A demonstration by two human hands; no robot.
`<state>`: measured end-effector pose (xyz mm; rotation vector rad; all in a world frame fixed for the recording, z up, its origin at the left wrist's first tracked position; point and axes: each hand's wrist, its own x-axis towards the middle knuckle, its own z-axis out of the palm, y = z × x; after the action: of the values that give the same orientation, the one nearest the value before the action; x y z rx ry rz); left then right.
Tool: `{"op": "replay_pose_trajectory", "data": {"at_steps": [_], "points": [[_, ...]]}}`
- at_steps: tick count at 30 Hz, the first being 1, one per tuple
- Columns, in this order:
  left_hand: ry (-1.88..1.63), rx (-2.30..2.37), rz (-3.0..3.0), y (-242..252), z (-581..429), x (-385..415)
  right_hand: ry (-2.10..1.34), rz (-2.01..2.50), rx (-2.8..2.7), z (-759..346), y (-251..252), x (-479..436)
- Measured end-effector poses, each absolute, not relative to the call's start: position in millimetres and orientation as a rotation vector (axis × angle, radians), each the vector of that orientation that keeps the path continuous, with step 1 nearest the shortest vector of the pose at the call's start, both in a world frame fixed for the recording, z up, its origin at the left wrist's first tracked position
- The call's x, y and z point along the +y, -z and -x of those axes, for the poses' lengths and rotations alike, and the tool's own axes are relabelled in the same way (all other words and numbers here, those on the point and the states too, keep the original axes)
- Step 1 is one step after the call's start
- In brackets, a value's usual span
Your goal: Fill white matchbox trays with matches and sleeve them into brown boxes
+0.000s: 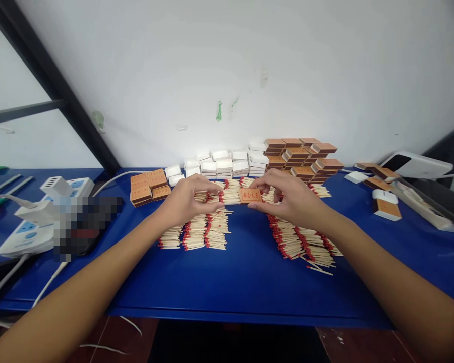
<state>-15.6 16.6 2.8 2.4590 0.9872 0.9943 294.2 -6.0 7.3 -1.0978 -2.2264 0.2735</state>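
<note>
Matches are filling the white tray your half-closed left hand is pinching mid-frame, your half-closed right hand pinching an orange sleeve.

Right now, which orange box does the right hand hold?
The orange box pinched in the right hand, with matches on both sides; the other orange boxes lie toward the wall or sides.

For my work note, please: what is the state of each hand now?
Left hand: closed on white matchbox tray, filled with matches.
Right hand: closed on orange matchbox sleeve.
</note>
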Motion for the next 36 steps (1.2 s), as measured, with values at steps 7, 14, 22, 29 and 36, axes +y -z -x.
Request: {"op": "replay_pose_trajectory", "data": {"at_steps": [7, 14, 22, 29, 36], "points": [[-0.941, 0.983, -2.413, -3.3, 14.0, 15.2, -0.523, 1.154, -2.182, -295.1, -3.1, -3.5], [-1.043, 0.997, -2.318, 0.5, 11.8, 14.5, -0.817, 1.138, -1.925, -279.8, -2.5, -11.0], [-1.116, 0.927, -2.297, 4.6, 2.3, 4.1, -1.162, 1.029, -1.687, -254.5, 4.0, -29.4], [-1.124, 0.793, -2.385, 10.5, -5.5, 0.3, -1.425, 0.901, -1.616, -240.9, 7.0, -49.6], [-1.145, 0.791, -2.464, 6.5, -4.0, -0.6, -1.452, 0.871, -1.64, -237.8, 10.6, -51.7]]}}
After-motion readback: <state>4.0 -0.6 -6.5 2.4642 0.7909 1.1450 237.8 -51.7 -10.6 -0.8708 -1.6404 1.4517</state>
